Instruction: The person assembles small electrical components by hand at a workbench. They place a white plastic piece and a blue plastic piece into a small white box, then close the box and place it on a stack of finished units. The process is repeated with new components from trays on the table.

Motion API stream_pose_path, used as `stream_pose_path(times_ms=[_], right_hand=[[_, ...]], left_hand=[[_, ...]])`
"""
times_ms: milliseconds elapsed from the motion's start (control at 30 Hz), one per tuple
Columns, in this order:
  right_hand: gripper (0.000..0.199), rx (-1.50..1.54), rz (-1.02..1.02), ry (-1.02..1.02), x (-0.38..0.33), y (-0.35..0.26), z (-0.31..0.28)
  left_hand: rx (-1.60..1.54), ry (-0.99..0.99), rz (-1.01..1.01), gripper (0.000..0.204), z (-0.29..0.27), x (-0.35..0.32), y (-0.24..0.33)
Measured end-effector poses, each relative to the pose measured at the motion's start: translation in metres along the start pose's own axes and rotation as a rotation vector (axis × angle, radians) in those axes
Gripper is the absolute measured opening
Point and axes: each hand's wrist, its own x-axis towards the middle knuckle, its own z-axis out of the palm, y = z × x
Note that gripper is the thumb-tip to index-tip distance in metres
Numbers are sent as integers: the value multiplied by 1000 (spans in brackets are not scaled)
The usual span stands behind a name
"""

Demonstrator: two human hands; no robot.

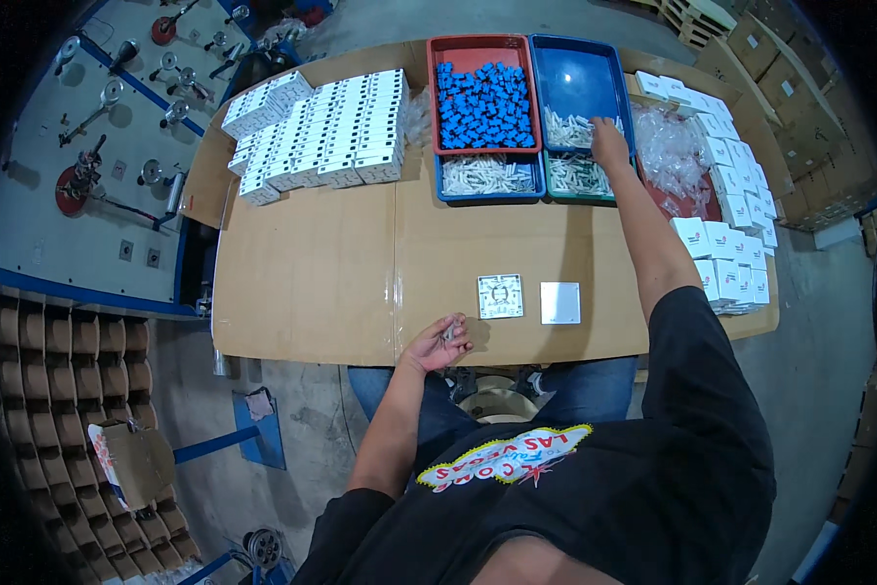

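Note:
My left hand [438, 343] is at the table's front edge, palm up, with its fingers curled round a small greyish piece [449, 332]. My right arm stretches forward, and my right hand [609, 142] dips into the front of a blue tray [580, 73] that holds small white elongated pieces [567, 130]. Its fingers are drawn together; what they pinch, if anything, is hidden. Between me and the trays lie a square white frame-like plate [500, 296] with cutouts and, to its right, a plain white square plate [560, 303].
A red tray [482, 146] of small blue parts sits beside the blue one. Two lower trays, one blue [492, 199] and one green [580, 197], hold more white pieces. White boxes [336, 132] stand in rows at left, others [726, 258] at right near clear plastic bags [668, 146].

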Motion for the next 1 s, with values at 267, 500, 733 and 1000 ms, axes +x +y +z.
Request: stream_pose_path(times_ms=[267, 500, 733, 1000], right_hand=[[21, 534, 257, 223, -28, -16, -51], [15, 1175, 510, 55, -178, -106, -141], [14, 1369, 584, -138, -263, -180, -215], [17, 1233, 348, -355, -252, -206, -235]], left_hand=[[-94, 16, -4, 40, 7, 3, 5], [137, 185, 153, 42, 42, 14, -20], [327, 207, 258, 49, 167, 25, -47], [442, 193, 215, 54, 192, 19, -51]])
